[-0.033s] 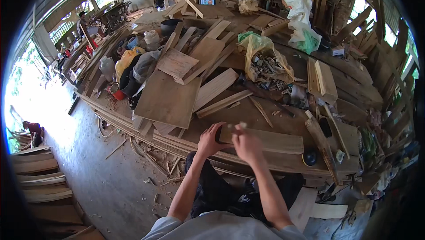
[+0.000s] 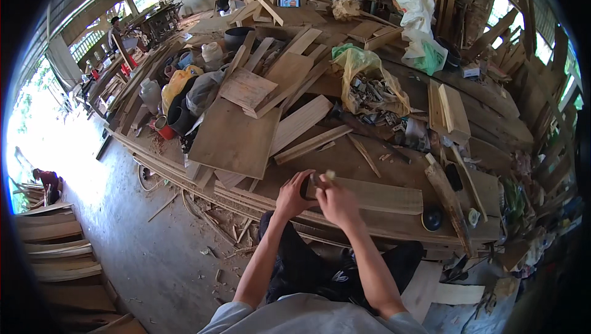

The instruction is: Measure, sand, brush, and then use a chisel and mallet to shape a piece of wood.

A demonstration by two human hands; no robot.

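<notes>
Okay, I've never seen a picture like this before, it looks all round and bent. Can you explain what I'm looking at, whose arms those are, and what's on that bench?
The picture comes from a wide fisheye camera worn on a person's head, looking down, so straight edges bend near the rim. The two bare arms rising from the bottom are that person's own. The left hand and right hand meet around a small dark object; what it is cannot be told. Just beyond them lies a long pale plank on a cluttered wooden workbench. Further back are a large flat board, loose wood strips and a yellowish plastic bag of scraps. Another person crouches far left.
</notes>
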